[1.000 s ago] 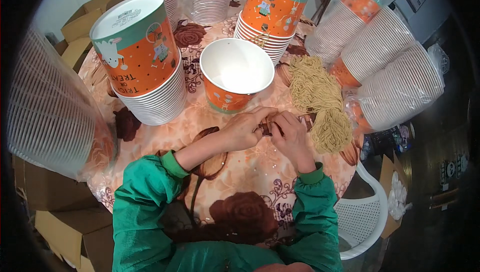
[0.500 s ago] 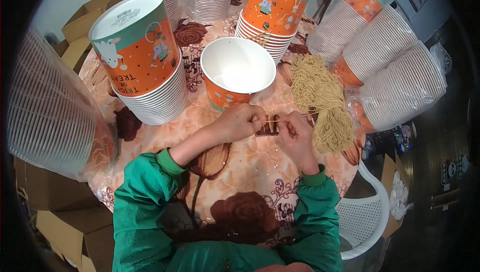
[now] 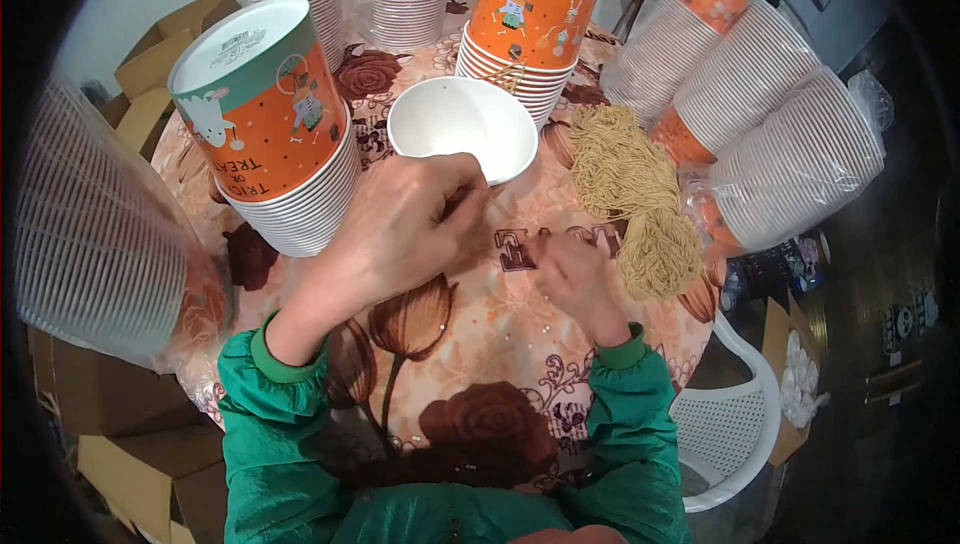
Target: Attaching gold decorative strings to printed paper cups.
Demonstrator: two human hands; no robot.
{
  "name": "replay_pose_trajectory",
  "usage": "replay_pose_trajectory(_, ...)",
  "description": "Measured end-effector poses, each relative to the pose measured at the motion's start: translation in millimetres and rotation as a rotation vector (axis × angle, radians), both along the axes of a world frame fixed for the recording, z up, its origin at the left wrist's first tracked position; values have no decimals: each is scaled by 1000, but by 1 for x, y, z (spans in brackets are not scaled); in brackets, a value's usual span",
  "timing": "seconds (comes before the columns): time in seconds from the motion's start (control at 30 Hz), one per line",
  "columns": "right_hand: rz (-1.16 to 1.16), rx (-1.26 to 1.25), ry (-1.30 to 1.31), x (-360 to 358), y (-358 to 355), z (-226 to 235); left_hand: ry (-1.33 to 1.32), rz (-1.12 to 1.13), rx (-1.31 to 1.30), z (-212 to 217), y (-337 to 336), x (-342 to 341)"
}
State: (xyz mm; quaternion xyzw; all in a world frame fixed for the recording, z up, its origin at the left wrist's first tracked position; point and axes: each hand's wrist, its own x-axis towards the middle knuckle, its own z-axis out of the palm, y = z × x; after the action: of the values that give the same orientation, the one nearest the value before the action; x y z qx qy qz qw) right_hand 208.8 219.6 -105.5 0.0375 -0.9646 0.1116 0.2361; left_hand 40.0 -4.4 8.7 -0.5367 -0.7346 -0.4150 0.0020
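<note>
A white paper tub (image 3: 465,109) with an orange outside stands upright in the middle of the table, its mouth up. My left hand (image 3: 405,219) is raised in front of it, covering much of its front. Its fingers are pinched closed; whatever is between them is hidden. My right hand (image 3: 575,279) hovers low over the tablecloth, fingers curled together and slightly blurred, and no cord can be made out in it. Just right of that hand lies a hank of tan yarn (image 3: 630,174), tied in at its middle.
Upside-down stacks of orange tubs stand at left (image 3: 265,114) and at the back (image 3: 530,19). Bagged tub stacks line the right (image 3: 790,174) and the far left (image 3: 100,234). A floral tablecloth (image 3: 480,344) covers the table; a white chair (image 3: 730,424) is at lower right, cardboard boxes (image 3: 150,464) at lower left.
My hands, earlier close together with a thin cord between their fingertips, have moved apart. The left has come up and leftward; the right has shifted slightly down. The cord no longer shows.
</note>
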Motion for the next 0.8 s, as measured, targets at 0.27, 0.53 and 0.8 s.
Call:
replay_pose_trajectory(0.27, -18, 137, -137, 4, -55, 53, 315, 41, -25, -27, 13, 10)
replay_pose_trajectory(0.53, 338, 127, 162, 44, -121, 151, 320, 12, -77, -31, 13, 15)
replay_pose_trajectory(0.8, 258, -318, 158, 50, -172, 199, 335, 3, -65, -23, 6, 10)
